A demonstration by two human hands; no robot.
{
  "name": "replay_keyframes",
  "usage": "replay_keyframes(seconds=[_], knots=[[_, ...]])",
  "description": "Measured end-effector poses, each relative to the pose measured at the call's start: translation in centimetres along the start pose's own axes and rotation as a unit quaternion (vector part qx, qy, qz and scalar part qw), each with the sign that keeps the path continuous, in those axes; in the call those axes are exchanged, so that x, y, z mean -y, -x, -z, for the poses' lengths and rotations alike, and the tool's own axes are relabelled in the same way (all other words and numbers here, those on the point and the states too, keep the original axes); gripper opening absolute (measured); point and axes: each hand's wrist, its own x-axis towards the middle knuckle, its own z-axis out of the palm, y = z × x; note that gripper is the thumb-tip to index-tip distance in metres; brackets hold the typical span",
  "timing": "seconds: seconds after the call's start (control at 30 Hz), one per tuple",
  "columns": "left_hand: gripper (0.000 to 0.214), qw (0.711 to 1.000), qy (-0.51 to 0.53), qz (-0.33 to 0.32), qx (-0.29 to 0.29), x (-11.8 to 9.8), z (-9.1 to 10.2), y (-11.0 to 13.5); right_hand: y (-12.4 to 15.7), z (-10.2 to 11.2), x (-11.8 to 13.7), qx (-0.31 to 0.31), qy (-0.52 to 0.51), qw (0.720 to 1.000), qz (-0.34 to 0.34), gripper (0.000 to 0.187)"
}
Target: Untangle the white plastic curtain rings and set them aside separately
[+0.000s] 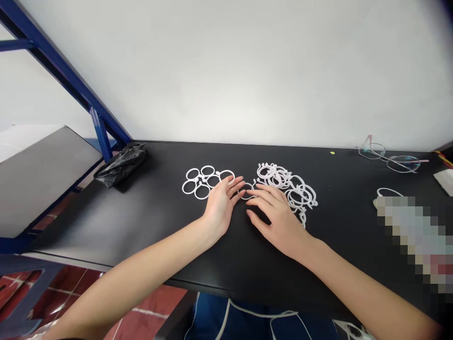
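Observation:
Both my hands lie flat on a black table. My left hand has its fingers stretched out, touching the edge of a neat cluster of white plastic rings. My right hand lies open, fingers spread, beside a loose heap of white rings at its right. A single white ring sits between the fingertips of both hands, touched by them. Neither hand grips anything.
A crumpled black plastic bag lies at the table's back left. Eyeglasses rest at the back right by the white wall. A white ring lies far right beside a blurred patch. A blue metal frame and a grey surface stand left.

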Motion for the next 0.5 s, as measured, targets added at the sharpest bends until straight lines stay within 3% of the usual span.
replay_keyframes(seconds=[0.2, 0.5], knots=[[0.012, 0.998, 0.019, -0.045, -0.038, -0.2, 0.1, -0.3, 0.2, 0.0, 0.0, 0.053, 0.011, 0.998, -0.015, 0.013], [0.012, 0.996, 0.02, -0.065, -0.056, -0.7, 0.3, -1.2, 0.3, -0.2, 0.0, 0.063, 0.006, 0.998, -0.022, 0.012]])
